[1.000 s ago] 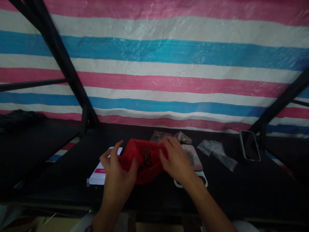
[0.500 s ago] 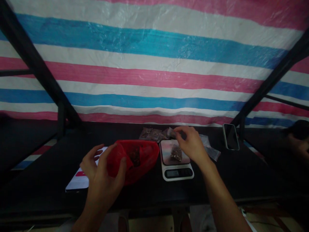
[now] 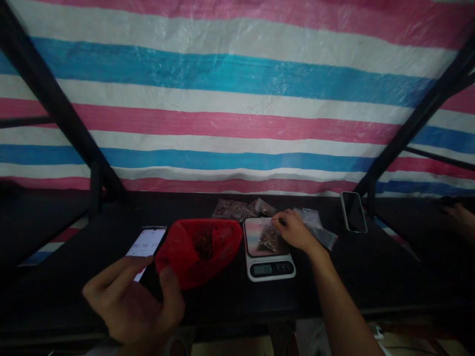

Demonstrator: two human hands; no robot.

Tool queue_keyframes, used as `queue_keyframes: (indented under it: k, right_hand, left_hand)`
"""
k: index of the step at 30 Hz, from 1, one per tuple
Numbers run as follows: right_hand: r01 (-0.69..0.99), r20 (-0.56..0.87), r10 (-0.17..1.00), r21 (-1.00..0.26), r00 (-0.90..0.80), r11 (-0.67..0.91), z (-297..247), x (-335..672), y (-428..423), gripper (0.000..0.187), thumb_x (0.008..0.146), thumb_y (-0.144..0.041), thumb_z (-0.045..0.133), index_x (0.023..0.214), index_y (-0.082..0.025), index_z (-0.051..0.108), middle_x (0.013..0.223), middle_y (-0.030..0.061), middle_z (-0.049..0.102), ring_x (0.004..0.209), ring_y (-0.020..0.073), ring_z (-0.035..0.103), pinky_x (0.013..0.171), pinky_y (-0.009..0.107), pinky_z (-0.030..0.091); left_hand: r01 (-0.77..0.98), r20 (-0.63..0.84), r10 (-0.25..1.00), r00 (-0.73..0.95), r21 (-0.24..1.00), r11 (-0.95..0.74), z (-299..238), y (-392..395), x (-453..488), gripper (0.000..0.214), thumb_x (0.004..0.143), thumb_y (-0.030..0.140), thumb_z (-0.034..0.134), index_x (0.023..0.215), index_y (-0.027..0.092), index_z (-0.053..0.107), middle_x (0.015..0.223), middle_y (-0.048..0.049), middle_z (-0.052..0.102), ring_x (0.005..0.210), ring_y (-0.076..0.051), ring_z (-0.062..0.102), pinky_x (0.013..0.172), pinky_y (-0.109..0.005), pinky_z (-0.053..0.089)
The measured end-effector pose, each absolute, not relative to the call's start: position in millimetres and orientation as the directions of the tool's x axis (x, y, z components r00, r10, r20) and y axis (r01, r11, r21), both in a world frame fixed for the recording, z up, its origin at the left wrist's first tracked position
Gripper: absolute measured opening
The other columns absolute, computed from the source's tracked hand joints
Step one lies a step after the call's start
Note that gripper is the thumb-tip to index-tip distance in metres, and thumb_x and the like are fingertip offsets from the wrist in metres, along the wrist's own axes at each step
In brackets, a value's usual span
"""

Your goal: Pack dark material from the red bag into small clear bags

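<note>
Since 0.5 s ago, the left hand (image 3: pixel 131 301) has let go of the crumpled red plastic bag (image 3: pixel 198 249) and hangs loosely curled near the black table's (image 3: pixel 371 277) front edge. Right hand (image 3: pixel 295 232) pinches the small clear plastic pouch (image 3: pixel 269 237) on the white digital scale (image 3: pixel 269 267), mid-table beside the bag.

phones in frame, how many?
2. One lit phone lies on the dark table left of the red bag, just beyond the left hand. One dark phone lies at the far right, by the black post.
</note>
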State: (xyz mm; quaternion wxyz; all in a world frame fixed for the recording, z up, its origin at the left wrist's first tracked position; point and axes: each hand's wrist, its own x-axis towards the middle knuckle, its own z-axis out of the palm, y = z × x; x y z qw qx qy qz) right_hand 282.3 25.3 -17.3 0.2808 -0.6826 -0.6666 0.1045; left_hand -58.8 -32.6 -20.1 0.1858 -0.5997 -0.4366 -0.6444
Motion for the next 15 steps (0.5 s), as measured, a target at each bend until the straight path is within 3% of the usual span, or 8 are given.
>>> queue_keyframes:
  k: [2, 4, 6, 8, 11, 13, 15]
  right_hand:
    - [0.83, 0.246, 0.967, -0.55, 0.061, 0.088, -11.6, 278.0, 23.6, 0.017, 0.095, -0.025, 0.063, 0.087, -0.02, 0.077, 0.095, 0.0078, 0.071, 0.098, 0.0255, 0.064, 0.1, 0.044, 0.044]
    - [0.775, 0.267, 0.964, -0.61, 0.005, 0.165, -1.4, 272.4, 18.7, 0.016, 0.095, -0.026, 0.061, 0.088, -0.02, 0.074, 0.094, 0.0052, 0.072, 0.095, 0.0223, 0.066, 0.092, 0.038, 0.048]
    - [0.643, 0.295, 0.953, -0.718, -0.066, 0.267, 10.8, 264.3, 12.1, 0.015, 0.096, -0.029, 0.06, 0.092, -0.02, 0.072, 0.09, 0.0023, 0.071, 0.087, 0.0195, 0.066, 0.08, 0.032, 0.05]
    - [0.466, 0.344, 0.933, -0.812, -0.106, 0.353, 21.0, 253.4, 5.8, 0.015, 0.096, -0.034, 0.064, 0.091, -0.021, 0.071, 0.084, 0.0003, 0.07, 0.079, 0.0181, 0.064, 0.072, 0.029, 0.048]
    - [0.312, 0.413, 0.906, -0.852, -0.093, 0.42, 26.9, 233.9, 1.0, 0.018, 0.092, -0.038, 0.072, 0.085, -0.022, 0.073, 0.08, -0.0002, 0.07, 0.075, 0.0173, 0.063, 0.07, 0.029, 0.048]
    - [0.253, 0.418, 0.906, -0.872, -0.064, 0.42, 24.2, 221.8, 1.5, 0.019, 0.089, -0.041, 0.076, 0.084, -0.022, 0.075, 0.079, 0.0001, 0.07, 0.075, 0.0174, 0.064, 0.069, 0.029, 0.049]
    - [0.17, 0.391, 0.92, -0.906, -0.013, 0.388, 18.4, 212.6, 3.8, 0.02, 0.086, -0.042, 0.08, 0.09, -0.023, 0.076, 0.08, -0.0001, 0.071, 0.075, 0.0174, 0.065, 0.069, 0.029, 0.05]
  left_hand:
    - [0.734, 0.932, 0.298, -0.205, 0.348, -0.583, -18.9, -36.9, -50.5, 0.031, 0.077, 0.013, 0.071, 0.103, 0.026, 0.059, 0.095, -0.0049, 0.055, 0.086, -0.027, 0.059, 0.072, -0.043, 0.051]
    - [0.684, 0.91, 0.39, -0.138, 0.373, -0.627, -16.5, -40.1, -38.8, 0.026, 0.083, 0.013, 0.068, 0.105, 0.025, 0.06, 0.099, -0.0047, 0.059, 0.091, -0.026, 0.062, 0.078, -0.042, 0.053]
    - [0.565, 0.823, 0.565, -0.058, 0.493, -0.662, -10.9, -38.2, -22.5, 0.021, 0.091, 0.015, 0.062, 0.109, 0.026, 0.063, 0.104, -0.0048, 0.064, 0.098, -0.025, 0.066, 0.084, -0.04, 0.055]
    - [0.429, 0.64, 0.766, 0.056, 0.677, -0.598, -2.8, -28.1, -2.9, 0.019, 0.098, 0.026, 0.059, 0.115, 0.025, 0.066, 0.114, -0.0075, 0.069, 0.104, -0.025, 0.069, 0.089, -0.04, 0.057]
    - [0.203, 0.367, 0.917, 0.154, 0.897, -0.393, 7.2, -0.4, 23.8, 0.042, 0.096, 0.041, 0.064, 0.133, 0.022, 0.064, 0.125, -0.0099, 0.074, 0.108, -0.025, 0.072, 0.1, -0.041, 0.057]
    - [0.023, 0.281, 0.915, 0.291, 0.954, -0.3, 8.2, 18.0, 34.2, 0.035, 0.095, 0.046, 0.062, 0.115, 0.019, 0.074, 0.113, -0.0093, 0.079, 0.103, -0.025, 0.074, 0.095, -0.038, 0.058]
    - [-0.057, 0.252, 0.915, 0.314, 0.967, -0.247, 3.9, 29.2, 37.5, 0.034, 0.093, 0.048, 0.062, 0.098, 0.019, 0.077, 0.098, -0.0075, 0.081, 0.093, -0.024, 0.075, 0.086, -0.034, 0.059]
